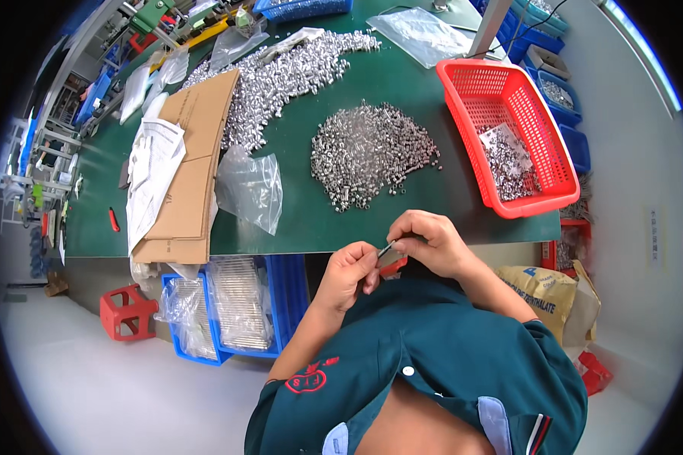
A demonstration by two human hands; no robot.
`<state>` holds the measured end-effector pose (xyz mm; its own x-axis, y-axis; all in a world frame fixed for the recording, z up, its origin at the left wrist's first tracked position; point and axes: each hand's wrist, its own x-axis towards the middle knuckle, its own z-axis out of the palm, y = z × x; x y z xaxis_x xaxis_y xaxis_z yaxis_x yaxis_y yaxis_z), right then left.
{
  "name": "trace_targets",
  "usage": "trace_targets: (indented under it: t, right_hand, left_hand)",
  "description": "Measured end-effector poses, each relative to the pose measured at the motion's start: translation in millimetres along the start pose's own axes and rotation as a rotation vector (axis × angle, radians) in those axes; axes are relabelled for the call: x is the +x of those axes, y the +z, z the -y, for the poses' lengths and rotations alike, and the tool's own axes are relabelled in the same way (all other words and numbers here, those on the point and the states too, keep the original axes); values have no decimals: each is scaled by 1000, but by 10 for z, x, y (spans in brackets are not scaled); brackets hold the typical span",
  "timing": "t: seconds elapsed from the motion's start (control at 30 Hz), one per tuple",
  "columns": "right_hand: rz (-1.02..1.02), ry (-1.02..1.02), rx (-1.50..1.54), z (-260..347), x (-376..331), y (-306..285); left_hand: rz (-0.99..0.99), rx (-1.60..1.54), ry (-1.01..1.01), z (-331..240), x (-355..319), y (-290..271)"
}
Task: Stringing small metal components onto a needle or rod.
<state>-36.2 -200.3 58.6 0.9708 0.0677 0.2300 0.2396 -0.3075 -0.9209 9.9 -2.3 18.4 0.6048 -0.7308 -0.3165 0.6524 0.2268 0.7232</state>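
Note:
My left hand and my right hand meet just off the front edge of the green table. Both are closed in a pinch on a small, thin, dark metallic piece that bridges their fingertips. Its exact kind is too small to make out. Below the fingers shows something red-orange; whether a hand holds it, I cannot tell. Beyond my hands lies a round pile of small silver metal parts, some looking like short ring-shaped sleeves. A red plastic basket to the right has similar parts in its bottom.
A larger heap of silver parts spreads behind. Clear plastic bags, flat cardboard and papers lie left on the table. Blue crates and a red stool stand below; a yellow sack is right.

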Motion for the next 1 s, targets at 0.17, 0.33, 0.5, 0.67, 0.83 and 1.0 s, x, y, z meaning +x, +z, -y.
trace_targets:
  t: [0.17, 0.33, 0.5, 0.67, 0.83, 1.0]
  right_hand:
    - [1, -31, -39, -30, 10, -22]
    - [-128, 240, -31, 28, -34, 98]
    - [-134, 278, 22, 53, -24, 77]
    - [44, -97, -29, 7, 10, 36]
    - [15, 190, 170, -39, -31, 90]
    - [39, 395, 247, -45, -2, 54]
  left_hand:
    - [11, 11, -16, 6, -3, 4]
    - [-254, 755, 425, -31, -13, 150]
    - [-253, 903, 609, -9, -22, 133]
    - [18, 99, 58, -55, -21, 42]
    - [-29, 119, 69, -55, -6, 79]
    - [-31, 38, 66, -10, 22, 38]
